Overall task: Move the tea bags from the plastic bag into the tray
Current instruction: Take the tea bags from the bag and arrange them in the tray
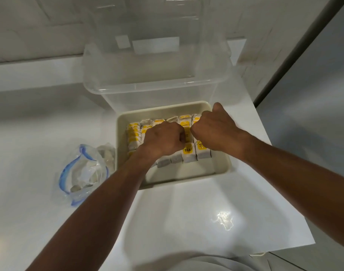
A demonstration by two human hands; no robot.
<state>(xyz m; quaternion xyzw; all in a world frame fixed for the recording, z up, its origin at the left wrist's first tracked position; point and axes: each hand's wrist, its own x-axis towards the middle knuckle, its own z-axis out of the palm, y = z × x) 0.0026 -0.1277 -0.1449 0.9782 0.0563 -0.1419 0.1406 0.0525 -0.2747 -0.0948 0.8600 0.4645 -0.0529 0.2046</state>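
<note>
From my station I see both hands down inside the tray [186, 178], a cream, square-cornered one that sits on the white counter [186, 222]. The tea bags [187, 153] are in the tray, standing on edge in tight rows that fill its far part; their yellow tags face up and one tag reads TEA. The near strip of the tray floor is bare.

My left hand [163, 138] rests on the middle rows with its fingers curled under. The knuckles hide the fingertips, so I cannot tell whether it pinches a bag or only presses on them. My right hand [213, 130] is just beside it, over the right-hand rows near the far right corner. Its fingers are also curled down into the bags, and again I cannot tell if anything is gripped. The two hands nearly touch at the knuckles.

The plastic bag [83, 173], clear with a blue zip edge, lies open on the counter just left of the tray; a few pale pieces show inside, too blurred to name. A clear container [155, 79] stands right behind the tray
</note>
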